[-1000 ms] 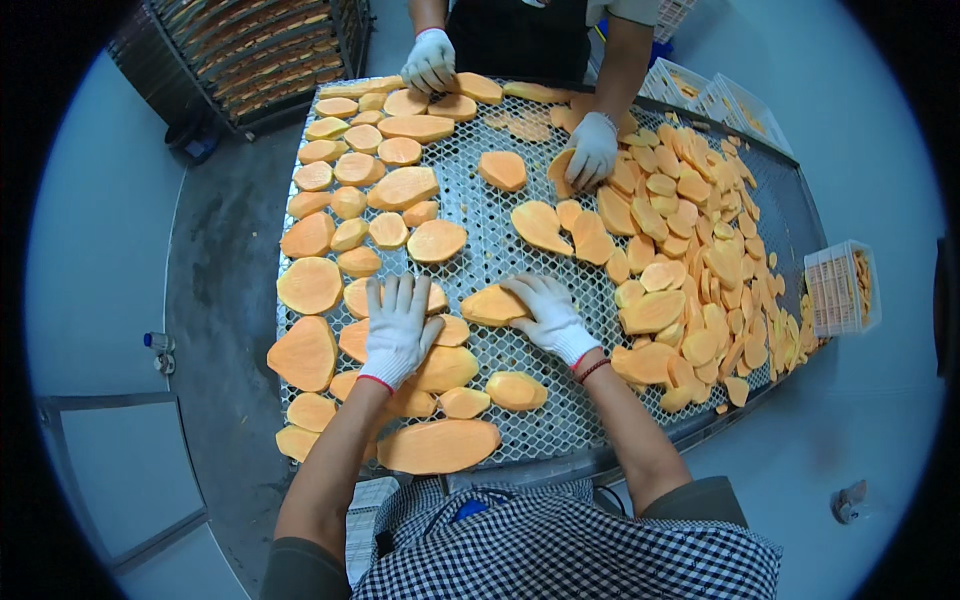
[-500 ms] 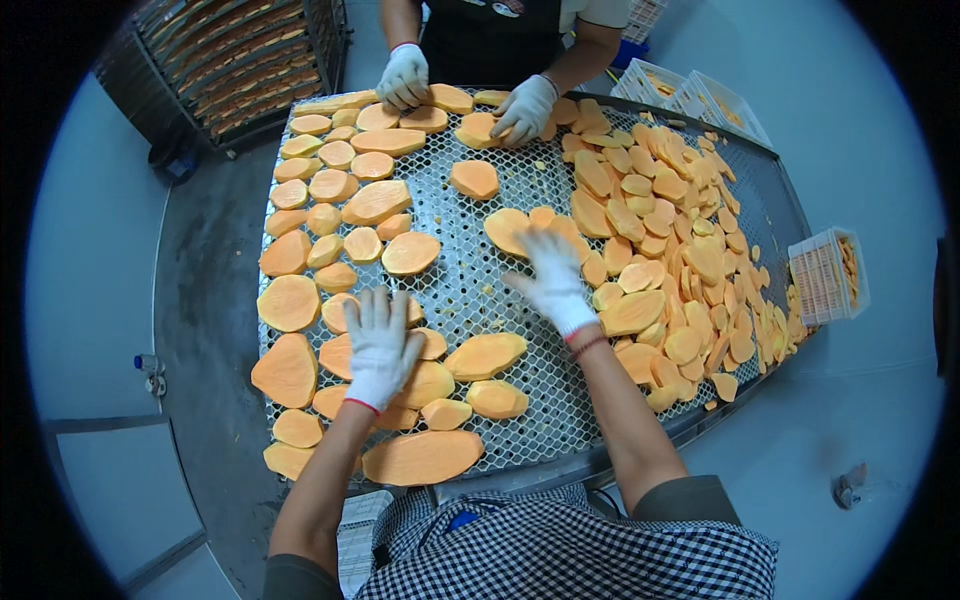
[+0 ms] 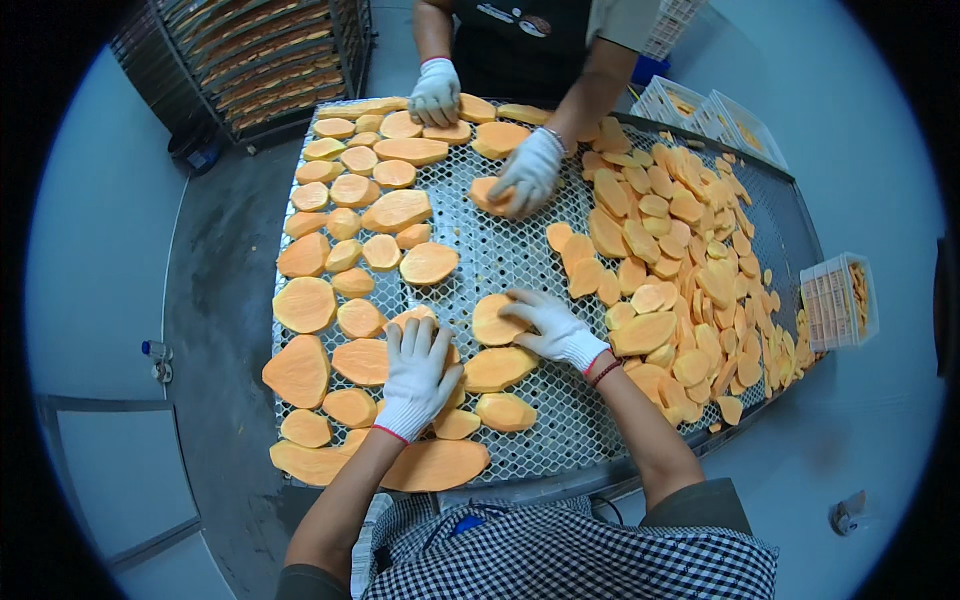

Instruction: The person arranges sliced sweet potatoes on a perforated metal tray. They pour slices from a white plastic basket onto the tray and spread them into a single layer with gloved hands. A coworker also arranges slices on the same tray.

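My left hand (image 3: 418, 375), in a white glove, lies over orange slices on the left part of a metal mesh tray (image 3: 450, 225), fingers apart. My right hand (image 3: 555, 335), gloved too, has its fingers and thumb round a rounded orange slice (image 3: 492, 322), just above a longer slice (image 3: 490, 370). Flat slices (image 3: 304, 305) of many sizes are spread over the left side of the mesh, several partly under my left hand. A loose heap of slices (image 3: 700, 280) covers the right side.
Across the tray a co-worker (image 3: 520, 50) has gloved hands on slices (image 3: 530, 175). A rack of loaded trays (image 3: 255, 70) stands back left beside a dark bucket (image 3: 190, 150). White crates (image 3: 675, 105) line the back right; another crate (image 3: 830, 300) is at the right edge.
My right hand reached up toward the middle slices and came back lower with a rounded one. The co-worker's right hand moved down onto a lone central slice.
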Action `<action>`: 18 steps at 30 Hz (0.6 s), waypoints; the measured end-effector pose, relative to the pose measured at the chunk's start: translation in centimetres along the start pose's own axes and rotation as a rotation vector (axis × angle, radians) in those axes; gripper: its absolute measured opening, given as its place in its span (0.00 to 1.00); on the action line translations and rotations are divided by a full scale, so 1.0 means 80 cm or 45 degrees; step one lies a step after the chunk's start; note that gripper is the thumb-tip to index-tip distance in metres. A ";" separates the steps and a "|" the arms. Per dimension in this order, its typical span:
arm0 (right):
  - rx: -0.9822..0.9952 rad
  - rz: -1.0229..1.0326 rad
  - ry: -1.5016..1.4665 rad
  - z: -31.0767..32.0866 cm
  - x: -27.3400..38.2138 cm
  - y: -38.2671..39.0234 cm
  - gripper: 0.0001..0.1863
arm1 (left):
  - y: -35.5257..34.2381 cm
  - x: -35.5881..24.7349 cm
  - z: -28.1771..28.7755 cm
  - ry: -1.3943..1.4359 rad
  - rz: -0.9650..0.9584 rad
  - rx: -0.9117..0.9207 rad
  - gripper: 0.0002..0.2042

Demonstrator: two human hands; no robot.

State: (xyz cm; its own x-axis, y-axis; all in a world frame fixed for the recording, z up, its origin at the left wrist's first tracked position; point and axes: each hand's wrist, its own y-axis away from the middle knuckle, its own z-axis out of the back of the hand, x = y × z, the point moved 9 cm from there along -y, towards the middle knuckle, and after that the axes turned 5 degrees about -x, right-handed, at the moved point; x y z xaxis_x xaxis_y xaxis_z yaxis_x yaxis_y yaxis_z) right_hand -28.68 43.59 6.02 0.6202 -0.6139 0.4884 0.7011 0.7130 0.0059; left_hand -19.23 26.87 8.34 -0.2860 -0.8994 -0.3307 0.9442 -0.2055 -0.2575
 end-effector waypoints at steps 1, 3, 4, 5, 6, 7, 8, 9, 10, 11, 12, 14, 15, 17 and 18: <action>0.084 -0.049 -0.142 -0.008 -0.003 0.006 0.27 | -0.002 -0.007 0.002 -0.010 -0.009 -0.038 0.30; -0.028 -0.066 -0.304 -0.016 0.008 0.018 0.26 | -0.008 -0.022 -0.010 0.037 0.000 0.032 0.33; -0.141 -0.055 -0.345 -0.024 0.009 0.021 0.25 | -0.011 -0.032 -0.016 0.020 -0.035 0.031 0.33; -0.105 -0.061 -0.449 -0.035 0.000 0.021 0.24 | -0.014 -0.042 -0.022 0.004 -0.069 0.030 0.34; -0.223 -0.083 -0.296 -0.017 -0.005 0.016 0.26 | -0.013 -0.044 -0.035 -0.044 -0.076 0.105 0.36; -0.339 -0.104 -0.141 0.003 -0.012 0.011 0.28 | -0.012 -0.046 -0.039 -0.071 -0.076 0.096 0.36; -0.446 -0.357 0.009 0.029 -0.043 0.013 0.31 | -0.010 -0.047 -0.041 -0.099 -0.073 0.087 0.35; -0.547 -0.615 0.155 0.059 -0.069 0.022 0.34 | -0.010 -0.047 -0.044 -0.127 -0.069 0.083 0.35; -0.718 -0.719 0.590 0.081 -0.085 0.037 0.40 | -0.014 -0.050 -0.039 -0.084 -0.063 0.089 0.34; -0.652 -0.724 0.562 0.078 -0.106 0.043 0.38 | -0.014 -0.054 -0.040 -0.073 -0.073 0.090 0.33; -0.587 -0.719 0.528 0.073 -0.122 0.045 0.36 | -0.012 -0.053 -0.038 -0.068 -0.075 0.089 0.32; -0.442 -0.771 0.412 0.072 -0.158 0.046 0.32 | -0.014 -0.048 -0.035 -0.008 -0.053 0.140 0.30; -0.346 -0.834 0.323 0.064 -0.180 0.049 0.31 | -0.016 -0.045 -0.034 0.050 -0.023 0.205 0.29; -0.816 -0.723 -0.002 0.084 -0.173 0.072 0.28 | -0.008 -0.036 -0.020 0.046 -0.017 0.088 0.24; -0.791 -0.805 -0.214 0.082 -0.163 0.072 0.28 | -0.010 -0.027 -0.007 0.054 0.011 0.022 0.23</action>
State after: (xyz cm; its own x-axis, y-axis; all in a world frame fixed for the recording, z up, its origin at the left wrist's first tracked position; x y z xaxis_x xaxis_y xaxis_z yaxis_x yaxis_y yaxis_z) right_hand -34.99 57.94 5.40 0.0287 -0.7370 0.6753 0.9878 -0.0825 -0.1320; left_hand -19.43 29.20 8.74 -0.2844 -0.8839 -0.3712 0.9491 -0.2049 -0.2393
